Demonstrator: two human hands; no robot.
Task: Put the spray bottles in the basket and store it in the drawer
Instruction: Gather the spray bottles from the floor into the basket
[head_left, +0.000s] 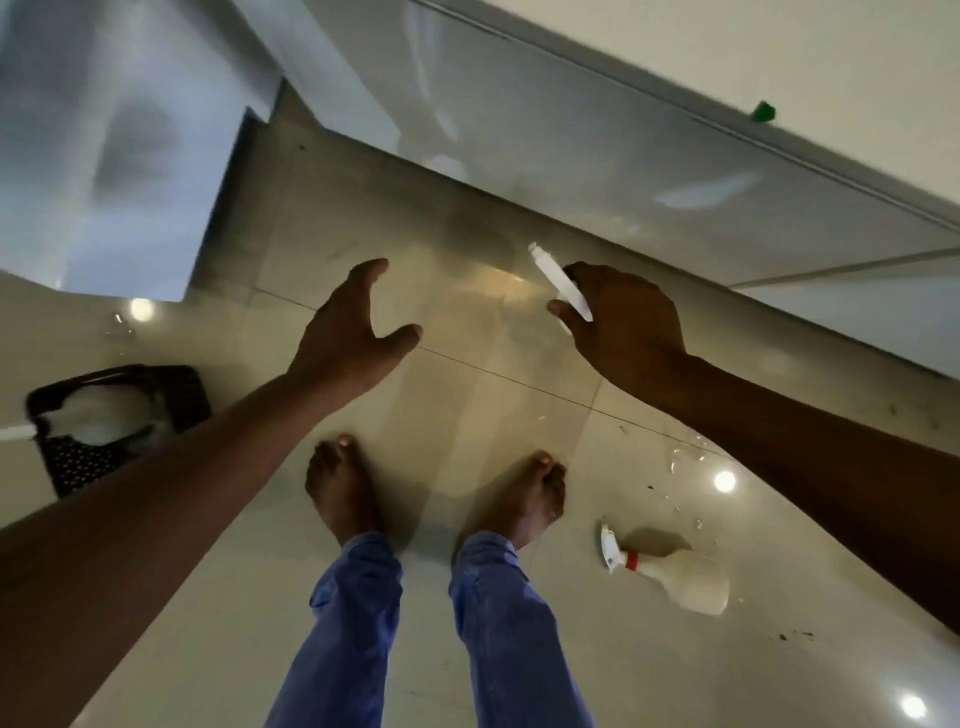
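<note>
While the right hand (631, 325) has its fingers clamped on a slim white nozzle-like piece (561, 283), the left hand (353, 332) hangs empty, fingers spread. Looks like the loading step. One spray bottle (675, 569), white with a red collar, lies on its side on the floor by the right foot. Black basket (176, 395) sits far left, already holding something white. Next: stoop, grab the bottle, carry across.
</note>
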